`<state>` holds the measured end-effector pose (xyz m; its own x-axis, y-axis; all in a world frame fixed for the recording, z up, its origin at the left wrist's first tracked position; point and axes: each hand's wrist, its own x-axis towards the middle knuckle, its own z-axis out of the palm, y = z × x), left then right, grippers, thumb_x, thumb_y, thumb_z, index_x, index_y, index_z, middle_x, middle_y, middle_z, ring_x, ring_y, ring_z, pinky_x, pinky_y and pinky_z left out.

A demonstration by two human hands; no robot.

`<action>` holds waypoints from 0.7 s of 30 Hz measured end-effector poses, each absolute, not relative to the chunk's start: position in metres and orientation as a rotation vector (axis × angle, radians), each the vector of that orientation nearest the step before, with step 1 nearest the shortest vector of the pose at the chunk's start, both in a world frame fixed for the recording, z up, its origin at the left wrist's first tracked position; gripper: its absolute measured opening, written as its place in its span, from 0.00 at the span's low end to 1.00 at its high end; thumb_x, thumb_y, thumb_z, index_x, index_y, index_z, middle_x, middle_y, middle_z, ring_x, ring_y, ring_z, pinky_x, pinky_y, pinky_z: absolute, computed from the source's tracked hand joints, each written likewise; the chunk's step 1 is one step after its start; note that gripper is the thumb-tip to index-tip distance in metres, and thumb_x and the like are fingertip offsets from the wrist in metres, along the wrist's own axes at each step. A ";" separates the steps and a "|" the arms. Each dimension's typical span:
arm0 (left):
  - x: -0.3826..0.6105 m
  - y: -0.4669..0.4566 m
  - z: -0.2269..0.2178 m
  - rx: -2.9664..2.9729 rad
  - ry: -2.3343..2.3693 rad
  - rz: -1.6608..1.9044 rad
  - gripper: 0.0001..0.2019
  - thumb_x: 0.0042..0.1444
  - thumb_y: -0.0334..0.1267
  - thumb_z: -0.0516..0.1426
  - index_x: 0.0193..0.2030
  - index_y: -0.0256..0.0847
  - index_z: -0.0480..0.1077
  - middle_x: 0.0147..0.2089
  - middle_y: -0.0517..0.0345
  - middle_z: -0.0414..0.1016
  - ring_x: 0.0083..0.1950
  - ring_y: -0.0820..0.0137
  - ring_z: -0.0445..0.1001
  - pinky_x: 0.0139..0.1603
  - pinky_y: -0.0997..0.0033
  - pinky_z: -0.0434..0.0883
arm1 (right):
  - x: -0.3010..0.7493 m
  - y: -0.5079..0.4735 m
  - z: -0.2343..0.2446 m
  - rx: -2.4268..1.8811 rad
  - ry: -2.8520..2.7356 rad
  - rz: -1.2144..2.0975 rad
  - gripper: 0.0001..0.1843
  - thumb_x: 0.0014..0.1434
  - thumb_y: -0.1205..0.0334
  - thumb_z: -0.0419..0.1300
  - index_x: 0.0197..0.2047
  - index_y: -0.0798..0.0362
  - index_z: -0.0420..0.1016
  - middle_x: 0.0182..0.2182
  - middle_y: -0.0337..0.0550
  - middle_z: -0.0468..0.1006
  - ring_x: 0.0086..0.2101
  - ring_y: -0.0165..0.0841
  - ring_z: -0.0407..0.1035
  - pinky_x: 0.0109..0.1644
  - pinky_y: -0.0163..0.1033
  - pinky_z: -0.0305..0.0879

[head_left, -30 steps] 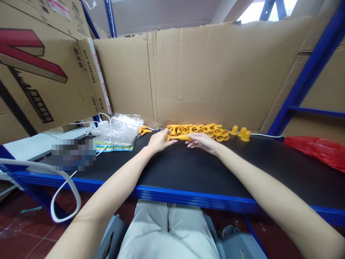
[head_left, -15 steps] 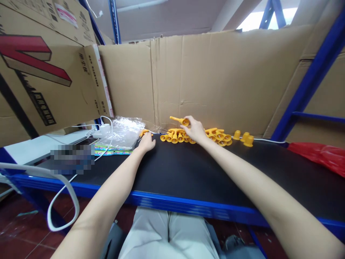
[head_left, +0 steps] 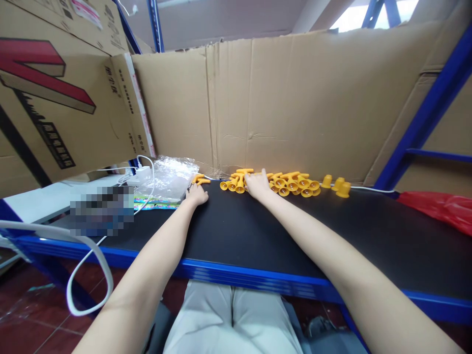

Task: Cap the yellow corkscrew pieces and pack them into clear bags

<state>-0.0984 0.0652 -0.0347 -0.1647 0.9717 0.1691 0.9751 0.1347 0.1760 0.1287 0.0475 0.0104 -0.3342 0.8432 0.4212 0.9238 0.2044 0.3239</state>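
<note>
Right hand (head_left: 257,185) lowered to yellow pieces (head_left: 292,185), cardboard (head_left: 309,108) behind.

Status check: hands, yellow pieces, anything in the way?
Left hand at small orange parts, grip unclear. Right hand at yellow cupped pieces, grip hidden. Clear plastic near left hand, not blocking.

Horns (head_left: 292,186): smooth, glossy plastic
Board (head_left: 317,103): matt, creased cardboard
Shelf (head_left: 239,231): smooth, matt
Wrap (head_left: 171,174): crinkled, shiny film

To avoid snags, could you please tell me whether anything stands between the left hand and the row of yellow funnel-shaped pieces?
Nothing visible does: only black tabletop shows between the left hand and the left end of the row of yellow pieces.
</note>
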 end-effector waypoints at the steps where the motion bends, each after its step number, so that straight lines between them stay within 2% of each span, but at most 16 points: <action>1: -0.098 0.065 -0.035 -2.025 -2.350 -0.384 0.23 0.54 0.45 0.46 0.55 0.38 0.60 0.62 0.43 0.54 0.64 0.57 0.51 0.60 0.53 0.52 | 0.129 0.048 0.011 -1.740 -2.318 -0.766 0.17 0.56 0.63 0.52 0.48 0.61 0.67 0.41 0.57 0.75 0.41 0.43 0.68 0.56 0.55 0.39; 6: -0.098 0.064 -0.034 -2.064 -2.265 -0.453 0.20 0.53 0.42 0.47 0.51 0.37 0.64 0.58 0.42 0.60 0.59 0.54 0.58 0.57 0.52 0.57 | 0.136 0.049 0.015 -1.660 -2.341 -0.708 0.24 0.53 0.56 0.57 0.51 0.58 0.65 0.45 0.56 0.72 0.47 0.45 0.64 0.56 0.61 0.38; 11: -0.098 0.068 -0.036 -2.181 -2.137 -0.593 0.17 0.49 0.35 0.49 0.45 0.38 0.69 0.53 0.47 0.65 0.56 0.61 0.64 0.58 0.64 0.59 | 0.151 0.038 0.026 -1.592 -2.393 -0.598 0.27 0.51 0.55 0.58 0.53 0.57 0.63 0.49 0.57 0.69 0.52 0.47 0.58 0.56 0.65 0.37; 14: -0.098 0.071 -0.037 -2.270 -2.063 -0.649 0.16 0.46 0.30 0.49 0.42 0.40 0.71 0.50 0.50 0.67 0.55 0.64 0.64 0.57 0.69 0.60 | 0.168 0.028 0.035 -1.555 -2.387 -0.506 0.27 0.52 0.57 0.57 0.54 0.56 0.63 0.51 0.56 0.67 0.55 0.47 0.55 0.56 0.66 0.35; 19: -0.096 0.070 -0.033 -2.365 -1.975 -0.549 0.19 0.43 0.27 0.49 0.42 0.41 0.72 0.52 0.51 0.67 0.55 0.64 0.65 0.55 0.69 0.61 | 0.216 0.022 0.052 -1.597 -2.203 -0.374 0.27 0.52 0.54 0.55 0.55 0.52 0.62 0.54 0.52 0.64 0.55 0.47 0.55 0.56 0.66 0.34; 21: -0.095 0.069 -0.032 -2.378 -1.947 -0.521 0.21 0.42 0.26 0.49 0.44 0.40 0.71 0.52 0.50 0.67 0.54 0.64 0.65 0.55 0.69 0.62 | 0.240 0.026 0.058 -1.676 -2.061 -0.337 0.28 0.52 0.53 0.55 0.56 0.52 0.62 0.55 0.52 0.63 0.54 0.47 0.55 0.56 0.65 0.38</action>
<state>-0.0949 0.0689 -0.0318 0.1642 0.9486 0.2704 0.9569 -0.2198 0.1898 0.2400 0.0258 0.0585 -0.1523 0.8561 0.4939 0.9689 0.2280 -0.0964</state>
